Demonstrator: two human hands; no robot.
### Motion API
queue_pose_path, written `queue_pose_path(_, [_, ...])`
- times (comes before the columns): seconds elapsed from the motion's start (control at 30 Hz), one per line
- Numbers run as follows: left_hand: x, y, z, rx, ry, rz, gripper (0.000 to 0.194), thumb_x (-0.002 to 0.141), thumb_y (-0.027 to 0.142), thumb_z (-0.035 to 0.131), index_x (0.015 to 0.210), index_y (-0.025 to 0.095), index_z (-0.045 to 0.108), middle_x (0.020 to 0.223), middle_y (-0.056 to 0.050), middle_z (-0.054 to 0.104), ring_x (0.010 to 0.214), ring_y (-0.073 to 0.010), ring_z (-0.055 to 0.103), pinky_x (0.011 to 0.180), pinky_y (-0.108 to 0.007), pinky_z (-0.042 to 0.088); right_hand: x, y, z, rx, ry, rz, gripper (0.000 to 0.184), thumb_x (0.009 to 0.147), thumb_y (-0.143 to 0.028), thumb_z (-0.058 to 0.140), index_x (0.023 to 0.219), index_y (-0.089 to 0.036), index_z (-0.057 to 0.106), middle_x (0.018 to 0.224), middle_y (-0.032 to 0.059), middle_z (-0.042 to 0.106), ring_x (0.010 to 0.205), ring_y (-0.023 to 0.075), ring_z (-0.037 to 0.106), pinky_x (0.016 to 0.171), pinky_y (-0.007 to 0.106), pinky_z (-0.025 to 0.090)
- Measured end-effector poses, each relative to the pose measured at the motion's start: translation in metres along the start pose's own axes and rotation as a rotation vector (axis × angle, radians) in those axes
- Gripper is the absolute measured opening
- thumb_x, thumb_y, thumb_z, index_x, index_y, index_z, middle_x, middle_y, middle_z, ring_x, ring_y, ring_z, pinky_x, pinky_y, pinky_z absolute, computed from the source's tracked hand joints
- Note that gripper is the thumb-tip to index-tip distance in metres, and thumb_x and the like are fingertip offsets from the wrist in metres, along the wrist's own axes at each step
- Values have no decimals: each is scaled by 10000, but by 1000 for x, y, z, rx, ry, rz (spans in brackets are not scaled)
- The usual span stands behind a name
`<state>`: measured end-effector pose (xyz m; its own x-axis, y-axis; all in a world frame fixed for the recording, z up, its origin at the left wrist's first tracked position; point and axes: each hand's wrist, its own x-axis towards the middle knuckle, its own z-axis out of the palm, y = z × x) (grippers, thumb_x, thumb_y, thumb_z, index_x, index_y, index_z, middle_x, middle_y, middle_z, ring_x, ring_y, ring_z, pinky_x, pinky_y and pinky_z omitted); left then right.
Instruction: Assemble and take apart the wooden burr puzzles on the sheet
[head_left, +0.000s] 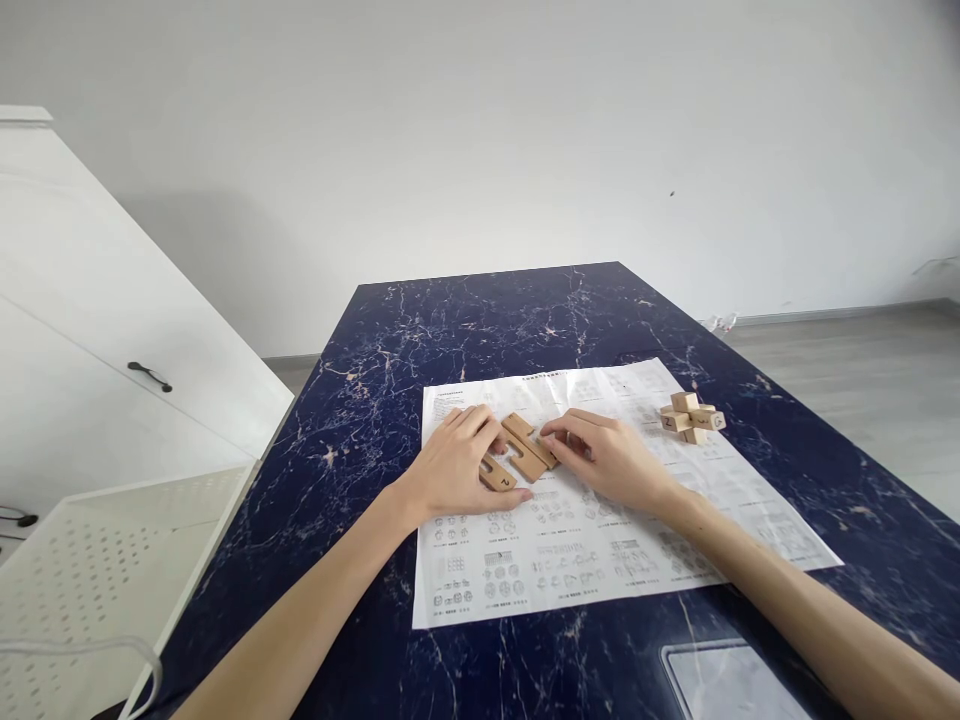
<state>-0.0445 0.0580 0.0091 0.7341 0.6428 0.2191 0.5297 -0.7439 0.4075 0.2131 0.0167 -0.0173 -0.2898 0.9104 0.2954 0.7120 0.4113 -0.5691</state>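
My left hand (450, 468) curls around a flat wooden puzzle piece (498, 476) marked with a 2, its thumb along the near edge and its fingers over the far side. Beside it lie more notched wooden pieces (529, 463), flat on a printed instruction sheet (551, 590). The fingertips of my right hand (604, 452) close on the right end of these pieces, on a slim wooden piece (545, 452) partly hidden by the fingers. To the right, an assembled wooden burr puzzle (691, 419) with numbered ends stands on the sheet.
The sheet rests on a dark blue marbled table (465, 325). A pale rectangular object with a rounded rim (731, 680) lies at the near edge, by my right forearm. White cabinet (97, 270) and perforated white shelf (82, 560) stand left; a wall is behind.
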Motion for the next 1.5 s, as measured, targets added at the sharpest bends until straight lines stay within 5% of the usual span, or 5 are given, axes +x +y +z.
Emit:
queue_pose_path(0.17, [-1,-1,1,28,25,30,600,830,702,741,1142,216,577,1254,-125,585,1128,-329,585,957,-514,541,-1,-3,-1,48,-2,-49,291,1088,-348,510,1115,-242,779,1062,91,737,759,196,674,671,369,545])
queue_pose_path(0.43, [0,2,-2,-52,-16,130,592,909,575,736,1390,279,562,1412,-106,638,1340,-339,568,1171,-546,434,0,-13,0,99,-7,-163,287,1080,-309,526,1293,-285,717,1204,105,739,1123,302,676,970,531,575])
queue_pose_path(0.77, [1,7,7,-28,-102,142,532,994,534,677,1491,375,573,1603,-26,550,1530,-329,412,1276,-581,319,2,-6,-2,90,127,59,230,1083,-345,494,1163,-226,675,1052,101,748,901,254,710,754,405,577])
queue_pose_path(1.0, [5,11,14,-60,67,-35,322,946,482,753,1226,326,718,1326,-37,686,1322,-308,554,1184,-551,408,2,-4,3,94,92,12,211,1060,-296,500,1102,-236,698,1039,98,747,907,248,705,766,408,567])
queue_pose_path(1.5, [2,-36,7,145,359,-348,308,946,473,735,1185,283,698,1294,-76,706,1269,-370,561,1088,-595,409,1,-4,0,89,58,36,219,1051,-276,507,1131,-239,708,1105,108,753,924,253,713,761,418,584])
